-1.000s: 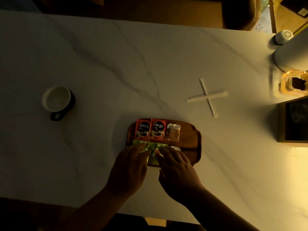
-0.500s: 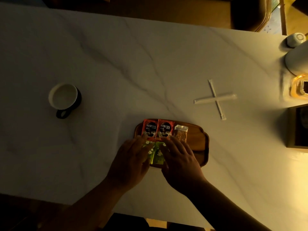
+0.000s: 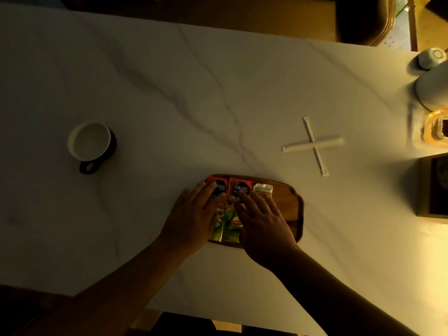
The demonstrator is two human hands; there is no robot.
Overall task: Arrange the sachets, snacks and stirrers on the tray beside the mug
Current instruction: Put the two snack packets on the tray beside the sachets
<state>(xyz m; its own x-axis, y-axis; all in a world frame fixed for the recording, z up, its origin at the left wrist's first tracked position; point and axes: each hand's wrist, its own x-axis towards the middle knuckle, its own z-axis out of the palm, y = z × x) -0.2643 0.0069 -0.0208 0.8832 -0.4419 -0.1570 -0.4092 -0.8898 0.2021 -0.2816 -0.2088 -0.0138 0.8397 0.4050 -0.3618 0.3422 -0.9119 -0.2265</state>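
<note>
**A:** Where did things stand around the scalloped brown wooden tray?

**B:** On the white marble-veined table, the tray held two red Nescafé coffee sachets side by side along its far edge, one clear packet of brown snack just right of them, and two green Lipton tea sachets along its near edge. The left hand lay flat with fingers spread over the tray's left end, fingertips on the left red sachet. The right hand lay flat too, fingers loosely apart, tips on the second red sachet. Neither hand clamped anything; both pressed and nudged.

**A:** And what had not reached the tray?

**B:** Two white paper-wrapped stirrers, crossed in an X, lay well apart from the tray, beyond its far right corner. One ran nearly left to right, the other nearly straight away from the person, so their long axes crossed at about a right angle.

**A:** Which hand was nearer to them?

**B:** The right hand, I judged; the stirrers lay forward and to the right of its fingertips. The left would have had to cross over the tray.

**A:** And the mug?

**B:** One black mug with a white inside stood well left of the tray, handle towards the person. So the sachets and snack looked placed, the stirrers not.
</note>
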